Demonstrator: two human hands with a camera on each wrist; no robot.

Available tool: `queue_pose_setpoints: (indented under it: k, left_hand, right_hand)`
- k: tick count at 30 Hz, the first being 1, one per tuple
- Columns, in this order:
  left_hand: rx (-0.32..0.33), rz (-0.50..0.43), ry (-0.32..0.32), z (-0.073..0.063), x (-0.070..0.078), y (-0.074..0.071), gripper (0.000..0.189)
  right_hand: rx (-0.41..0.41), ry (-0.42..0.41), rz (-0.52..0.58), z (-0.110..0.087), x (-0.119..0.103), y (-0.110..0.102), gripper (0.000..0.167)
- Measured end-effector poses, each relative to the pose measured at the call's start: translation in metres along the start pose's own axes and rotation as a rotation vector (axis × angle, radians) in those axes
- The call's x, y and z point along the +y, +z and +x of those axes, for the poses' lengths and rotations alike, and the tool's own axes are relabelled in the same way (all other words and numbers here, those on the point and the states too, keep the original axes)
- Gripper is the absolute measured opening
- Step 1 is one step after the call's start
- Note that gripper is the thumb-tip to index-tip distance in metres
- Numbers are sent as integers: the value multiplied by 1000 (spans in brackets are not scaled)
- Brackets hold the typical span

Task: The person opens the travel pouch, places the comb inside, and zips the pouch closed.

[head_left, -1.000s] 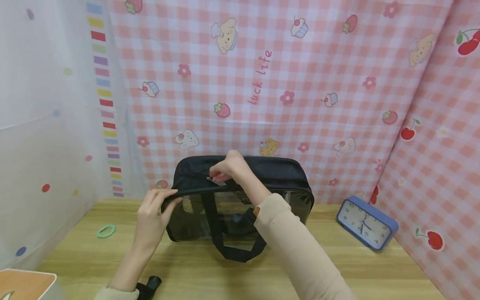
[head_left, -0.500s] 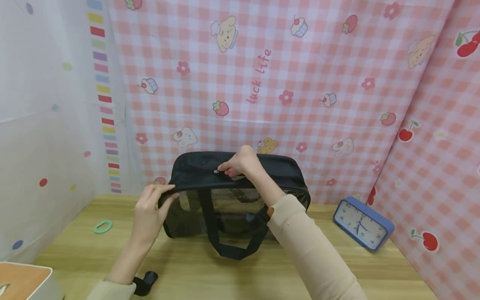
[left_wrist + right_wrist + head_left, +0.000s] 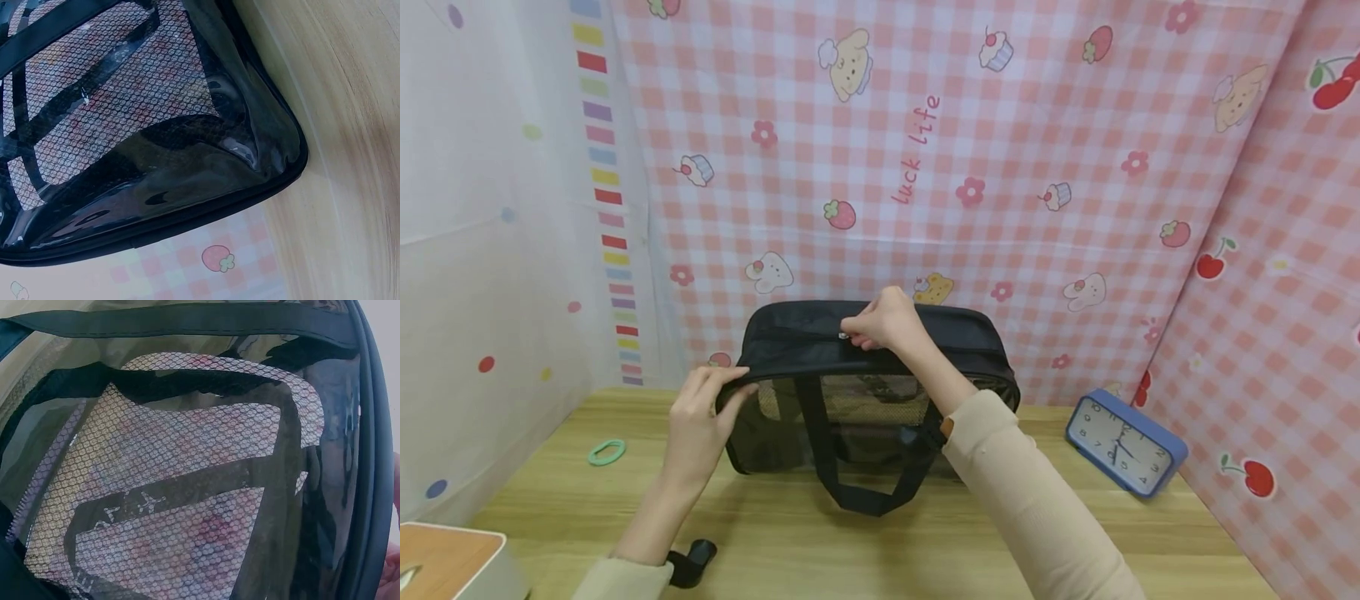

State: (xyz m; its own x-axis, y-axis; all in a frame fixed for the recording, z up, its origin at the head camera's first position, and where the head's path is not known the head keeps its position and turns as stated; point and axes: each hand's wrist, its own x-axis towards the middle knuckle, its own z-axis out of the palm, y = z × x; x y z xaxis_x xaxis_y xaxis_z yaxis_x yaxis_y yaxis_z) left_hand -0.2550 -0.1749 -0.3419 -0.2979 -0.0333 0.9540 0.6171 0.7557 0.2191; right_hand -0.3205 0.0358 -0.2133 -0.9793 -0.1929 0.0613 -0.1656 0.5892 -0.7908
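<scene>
A black bag (image 3: 775, 433) with clear plastic sides and mesh panels stands on the table, its zipper running along the top. My left hand (image 3: 700, 408) grips the bag's upper left corner, thumb in front and fingers over the edge. With bent fingers my right hand (image 3: 883, 321) pinches the zipper's metal pull (image 3: 844, 335) near the middle of the top. A black carrying handle (image 3: 868, 502) hangs down the front. In the left wrist view the bag's clear side (image 3: 206, 169) fills the upper left; in the right wrist view, part of my right hand (image 3: 390, 575) shows at the edge.
A blue clock (image 3: 1123, 442) leans on the table at the right. On the left lies a green ring (image 3: 606, 452), and a white box with an orange top (image 3: 448, 554) sits at the near left corner. Patterned cloth (image 3: 1000, 233) hangs close behind the bag.
My right hand has drawn the zipper pull to the right along the bag's top. The left hand keeps its hold on the corner. The head view has shifted slightly.
</scene>
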Motion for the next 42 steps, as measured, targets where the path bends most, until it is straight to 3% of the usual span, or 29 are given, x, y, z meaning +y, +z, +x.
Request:
queue_pose_setpoints:
  k: [11, 19, 28, 42]
  left_hand:
    - [-32, -26, -47, -2, -4, -2, 29]
    - [-43, -1, -43, -1, -2, -5, 27]
    - [-52, -16, -52, -1, -2, -2, 28]
    - [2, -17, -18, 0, 0, 2, 30]
  right_hand:
    - [-11, 10, -67, -2, -4, -2, 18]
    - [-6, 9, -113, -2, 0, -6, 17]
    - [11, 37, -113, -3, 17, -25, 17]
    - [11, 74, -98, -8, 28, -52, 22]
